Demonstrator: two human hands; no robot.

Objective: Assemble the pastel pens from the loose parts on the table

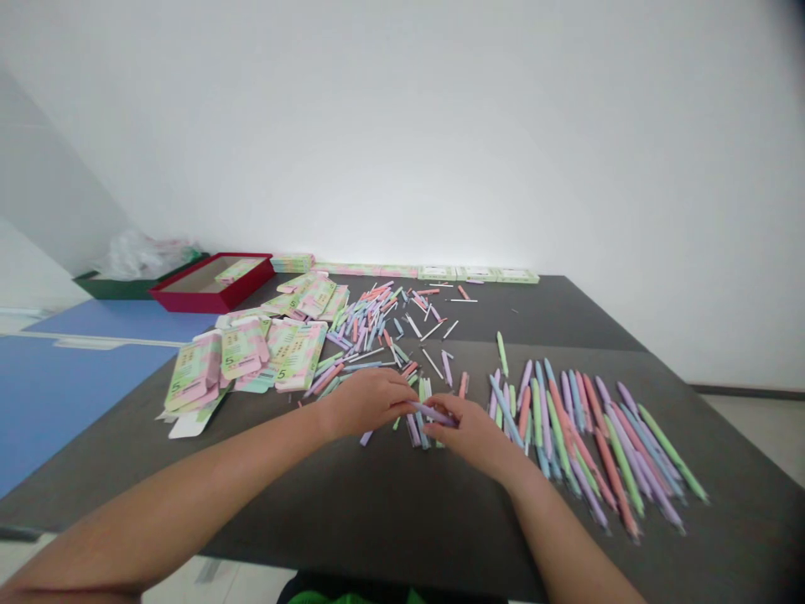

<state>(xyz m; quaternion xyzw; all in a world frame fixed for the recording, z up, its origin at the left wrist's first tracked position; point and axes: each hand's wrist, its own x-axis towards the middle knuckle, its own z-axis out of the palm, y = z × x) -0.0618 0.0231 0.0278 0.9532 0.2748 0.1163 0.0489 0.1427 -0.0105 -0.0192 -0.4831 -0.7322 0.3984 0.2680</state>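
Both my hands meet over the near middle of the dark table, pinching a purple pen point(433, 413) from its two ends. The fingers of my left hand point(368, 401) close on its left end. My right hand point(469, 428) grips the right end between thumb and fingers. Beneath and beside them lie several purple, blue and green pen parts point(415, 432). Beyond spreads a loose heap of coloured pen parts point(371, 315), with thin white refills point(432, 363) scattered to its right. Whole pens point(566, 419) in pastel colours lie in rows to the right of my right hand.
Flat printed cartons point(300, 356) lie piled on the left. Behind them stand a red box point(217, 294) and a green tray point(126, 288) holding clear plastic. Packed cartons point(478, 274) line the far edge of the table point(352, 512), against a white wall. A blue surface point(81, 377) adjoins at left.
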